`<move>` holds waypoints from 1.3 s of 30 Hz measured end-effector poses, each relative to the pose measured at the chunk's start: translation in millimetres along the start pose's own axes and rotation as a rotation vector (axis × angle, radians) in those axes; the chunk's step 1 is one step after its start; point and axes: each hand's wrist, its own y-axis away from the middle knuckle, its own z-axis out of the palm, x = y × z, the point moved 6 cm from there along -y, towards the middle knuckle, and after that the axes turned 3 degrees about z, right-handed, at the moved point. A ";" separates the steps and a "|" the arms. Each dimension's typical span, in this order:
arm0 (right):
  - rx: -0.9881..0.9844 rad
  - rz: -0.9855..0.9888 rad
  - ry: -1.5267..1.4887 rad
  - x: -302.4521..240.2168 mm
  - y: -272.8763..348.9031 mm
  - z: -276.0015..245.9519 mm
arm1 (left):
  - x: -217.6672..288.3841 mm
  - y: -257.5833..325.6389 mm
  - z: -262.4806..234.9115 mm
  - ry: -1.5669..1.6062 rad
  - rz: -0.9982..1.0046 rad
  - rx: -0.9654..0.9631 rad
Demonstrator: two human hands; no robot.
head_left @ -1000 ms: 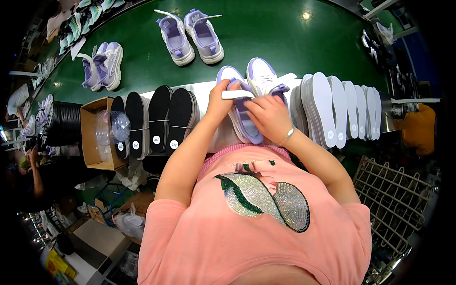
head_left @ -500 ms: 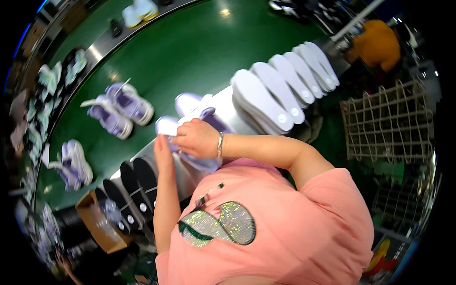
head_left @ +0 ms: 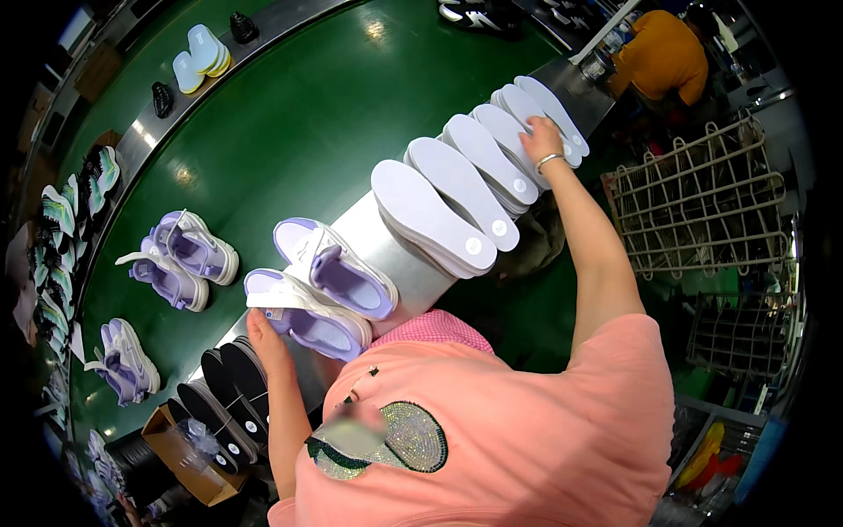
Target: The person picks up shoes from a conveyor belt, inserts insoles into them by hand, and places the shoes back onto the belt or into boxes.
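Observation:
A pair of lavender and white sneakers rests on the metal bench edge before me. My left hand (head_left: 270, 338) grips the front end of the nearer sneaker (head_left: 320, 329) by its white tongue, with the fingers partly hidden behind it. The farther sneaker (head_left: 347, 277) lies beside it, its opening facing me. Stretched out to the far right, my right hand (head_left: 543, 142) has its fingers apart on one of the far stacks of white insoles (head_left: 500, 132). A nearer insole stack (head_left: 426, 211) lies closest to the sneakers.
Black insoles (head_left: 233, 378) and a cardboard box (head_left: 202, 479) are at the lower left. More lavender sneakers (head_left: 180, 255) stand on the green surface (head_left: 290, 123). A wire rack (head_left: 702, 202) is at right; a person in orange (head_left: 663, 57) is beyond the bench.
My right hand has left the sneakers and reached out to the insole stacks at far right. My left hand stays at the nearer sneaker. The view has shifted.

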 end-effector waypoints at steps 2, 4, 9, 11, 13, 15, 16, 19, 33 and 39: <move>-0.038 0.104 0.107 27.2 -12.3 1.0 | 0.1 -0.4 1.4 -0.015 0.007 0.014; -0.094 0.148 0.132 35.6 -18.2 -0.1 | 1.1 0.9 1.3 -0.019 0.004 0.023; -0.285 0.161 0.127 51.9 -33.0 15.1 | 5.4 5.2 1.1 -0.067 0.010 0.055; -0.290 0.158 0.160 51.2 -34.6 17.1 | 13.5 9.4 4.9 -0.092 0.028 0.070; -0.290 0.161 0.191 47.6 -37.9 10.3 | 13.8 11.0 7.3 -0.057 0.009 0.092; -0.259 0.163 0.163 44.6 -37.5 3.2 | 13.7 11.4 8.6 -0.049 -0.011 0.089; -0.223 0.166 0.138 44.2 -38.3 -2.3 | 13.7 11.1 9.0 -0.059 -0.021 0.075; -0.040 0.209 -0.071 58.6 -42.2 -11.0 | 12.7 8.7 12.2 -0.051 -0.001 0.063; 0.074 0.560 -0.209 116.2 -52.0 -21.7 | 5.0 9.0 8.4 -0.048 0.008 0.115; 0.011 0.468 0.014 125.4 -71.2 -2.6 | 4.4 10.8 4.2 -0.118 0.022 0.163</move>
